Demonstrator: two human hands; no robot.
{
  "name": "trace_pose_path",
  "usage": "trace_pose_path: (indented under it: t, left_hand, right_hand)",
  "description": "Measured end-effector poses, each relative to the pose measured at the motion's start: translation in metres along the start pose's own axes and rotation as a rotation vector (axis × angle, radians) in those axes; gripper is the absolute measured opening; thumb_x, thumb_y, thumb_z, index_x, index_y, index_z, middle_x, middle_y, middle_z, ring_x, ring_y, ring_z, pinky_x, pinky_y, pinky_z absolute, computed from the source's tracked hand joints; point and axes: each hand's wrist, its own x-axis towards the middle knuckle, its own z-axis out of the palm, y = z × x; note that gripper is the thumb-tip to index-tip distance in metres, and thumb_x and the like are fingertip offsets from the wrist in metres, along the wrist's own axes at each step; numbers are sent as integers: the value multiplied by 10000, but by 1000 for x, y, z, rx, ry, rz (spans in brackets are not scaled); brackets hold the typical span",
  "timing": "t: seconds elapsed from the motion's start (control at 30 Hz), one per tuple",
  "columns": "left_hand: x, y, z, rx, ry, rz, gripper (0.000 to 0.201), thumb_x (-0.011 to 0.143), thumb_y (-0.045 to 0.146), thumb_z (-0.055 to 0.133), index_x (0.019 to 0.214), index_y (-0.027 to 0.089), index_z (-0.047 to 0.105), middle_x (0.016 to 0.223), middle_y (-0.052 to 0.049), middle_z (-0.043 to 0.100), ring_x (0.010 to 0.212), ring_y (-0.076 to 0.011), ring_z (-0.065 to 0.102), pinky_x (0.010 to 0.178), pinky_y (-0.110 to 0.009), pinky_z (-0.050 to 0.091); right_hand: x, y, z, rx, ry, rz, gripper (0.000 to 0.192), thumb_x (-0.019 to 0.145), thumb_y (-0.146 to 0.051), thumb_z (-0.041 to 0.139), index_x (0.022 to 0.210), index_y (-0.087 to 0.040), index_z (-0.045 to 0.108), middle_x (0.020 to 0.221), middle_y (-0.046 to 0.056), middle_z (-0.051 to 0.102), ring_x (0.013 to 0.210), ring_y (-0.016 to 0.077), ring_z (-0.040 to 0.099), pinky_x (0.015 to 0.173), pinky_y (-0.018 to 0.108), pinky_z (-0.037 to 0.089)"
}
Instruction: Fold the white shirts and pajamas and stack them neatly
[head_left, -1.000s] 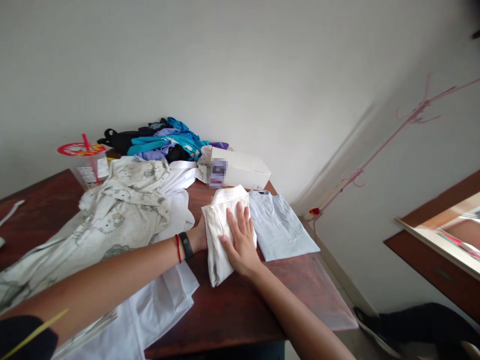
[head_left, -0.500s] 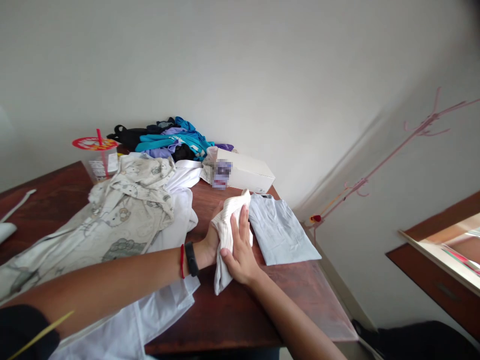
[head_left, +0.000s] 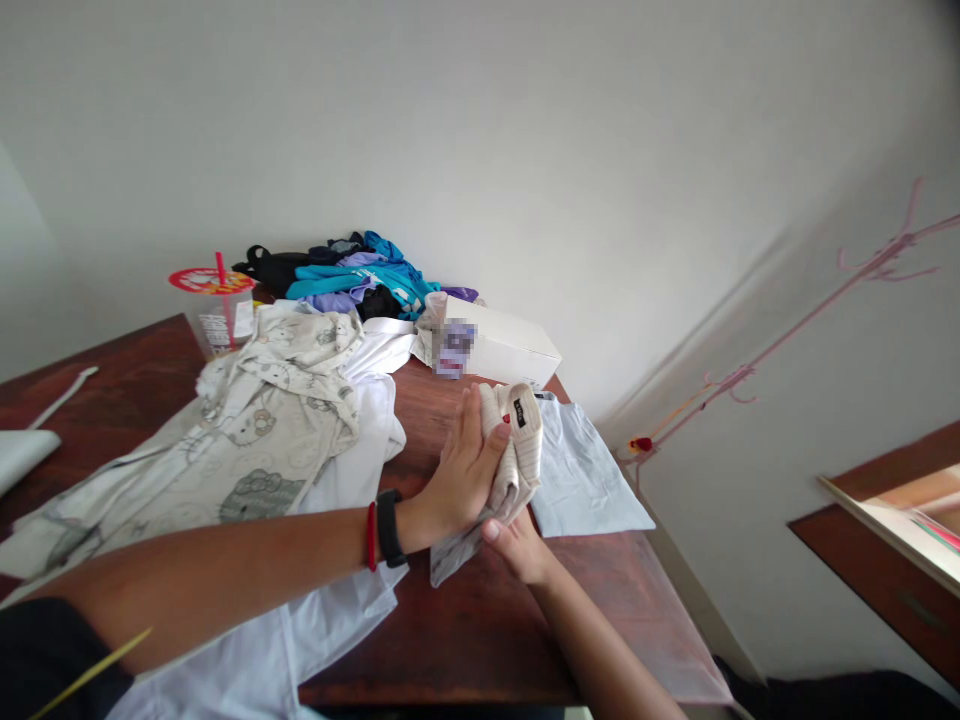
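Head view: nearest to us, our two forearms come in from the bottom edge and meet over the middle of the dark wooden surface [head_left: 480, 640]. Our right hand [head_left: 517, 540] is under a folded cream ribbed garment [head_left: 514, 450] and holds its lower part; only some of its fingers show, curled into the cloth. Our left hand [head_left: 461, 470] lies flat against the left side of the same garment, its fingers straight and pressed together, the thumb on top. So the cloth is kept between the two hands, lifted up from the surface, and we judge this keeps the fold from opening. A small black label shows near its upper end.

Just right of it, a pale blue folded shirt [head_left: 592, 470] lies flat near the right edge of the surface, a little under the lifted garment. To the left, a cream printed shirt [head_left: 255, 440] is spread open over a white shirt [head_left: 337, 620], which hangs over the near edge.

Farther back, a white box [head_left: 510, 345] stands closed, so we cannot tell what is in it. A plastic cup [head_left: 217, 315] with a red lid and straw stands at the left; its contents we cannot see clearly. Against the wall is a pile of clothes [head_left: 352, 275], blue, black and purple.
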Motion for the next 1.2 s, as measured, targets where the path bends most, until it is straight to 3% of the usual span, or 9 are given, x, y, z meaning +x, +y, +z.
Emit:
trace_pose_path:
  t: [0.07,0.17,0.3,0.43,0.53,0.67,0.83,1.0,1.2]
  left_hand:
    - [-1,-4,0,135,18,96,699,1030,534,477,1636,261,259,1748,-70,127,1612,-299,-51,1317,-417,1]
    - [3,-6,-1,238,-42,101,725,1028,563,441,1643,240,236,1759,-42,2,1597,-285,-158,1297,-432,-89]
    - [22,-2,-9,102,-24,-37,710,1020,609,446,1616,250,302,1748,-70,127,1616,-284,-14,1285,-452,-85]
    - [50,-8,-31,-5,-26,-80,752,915,626,650,1530,247,443,1667,-109,366,1573,-308,248,1288,-436,108]
    - [65,-20,-50,-186,-300,-331,654,848,654,714,1308,194,650,1422,-145,643,1394,-350,525,1175,-455,374]
    - [66,-33,-60,-431,-503,-527,600,794,610,796,1200,177,712,1291,-138,725,1286,-336,621,1026,-420,516]
    - [61,-40,-54,-429,-458,-442,628,766,470,875,1308,231,669,1411,-119,665,1328,-329,596,1059,-429,501]
    - [60,-46,-49,-373,-338,-448,617,766,522,859,1289,244,687,1369,-123,692,1299,-358,616,1050,-463,511]
    - [62,-51,-46,-416,-217,-357,582,812,546,817,1282,226,692,1358,-125,699,1273,-339,639,1040,-426,524]
  right_hand:
    - [0,6,0,119,62,23,950,819,-681,705,1606,-280,355,1591,102,476,1535,342,339,1261,544,260]
    - [4,11,1,334,259,84,832,802,-569,742,1533,-279,469,1506,87,576,1482,340,432,1250,533,308]
    - [10,2,-10,595,495,239,715,762,-515,694,1409,-224,598,1225,107,750,1308,402,601,1134,584,465]
    - [13,-9,-41,712,596,344,631,751,-440,655,1346,-231,636,1135,93,776,1204,406,663,1039,595,538]
    - [15,-5,-58,739,612,370,588,734,-399,650,1297,-229,657,1121,85,781,1188,401,672,1012,582,557]
    - [18,7,-65,696,541,410,546,713,-426,656,1216,-214,691,1078,103,789,1163,418,683,970,597,572]
    - [23,17,-65,708,471,494,522,721,-442,681,1165,-169,719,1071,134,792,1144,432,693,966,577,578]
    - [27,23,-71,646,472,501,426,819,-428,686,1154,-169,732,1092,116,794,1119,388,714,974,504,581]
    - [26,32,-80,419,309,503,382,863,-421,742,1171,-196,708,1165,95,777,1058,299,737,944,403,582]
